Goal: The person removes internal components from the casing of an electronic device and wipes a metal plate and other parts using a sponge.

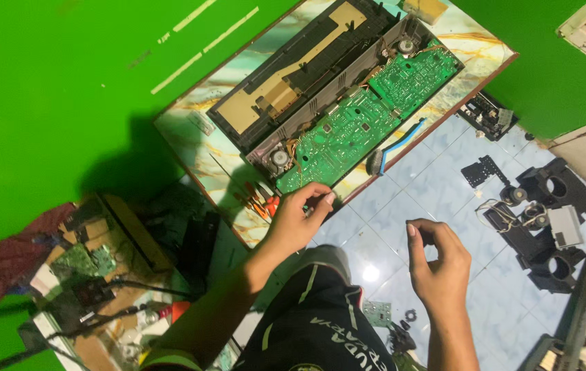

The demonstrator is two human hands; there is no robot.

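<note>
Marble-patterned laminate covers the table (197, 148), glossy, with a reddish-brown edge, and we take this table as our landmark. On it lies an opened electronic device: a long black plastic casing (293, 69) with tan panels toward the table's far side, and beside it, toward the near edge, one green circuit board (368, 113), flat and rectangular, dotted with small components. We count two round metal parts at the board's two ends, one at each. One brush with a blue handle (396, 144) rests at the table's near edge, just beside the board. Orange-handled tools (262, 199) lie at the table's near corner; we cannot count them surely.

Our left hand (300, 216) reaches to the table's near edge, fingers curled narrow, thumb and fingertips pinched together right at the board's corner; whether something tiny sits between them we cannot tell. Our right hand (437, 257) hovers off the table, over the pale blue glossy floor tiles (416, 189), fingers bent in toward the thumb, half closed and holding nothing we can see.

Beyond the table's near-right side, black plastic speaker housings (547, 213) with round openings lie on the floor; we count at least three openings. Below the table's near-left side a cluttered box (94, 261) holds boards and wires.
</note>
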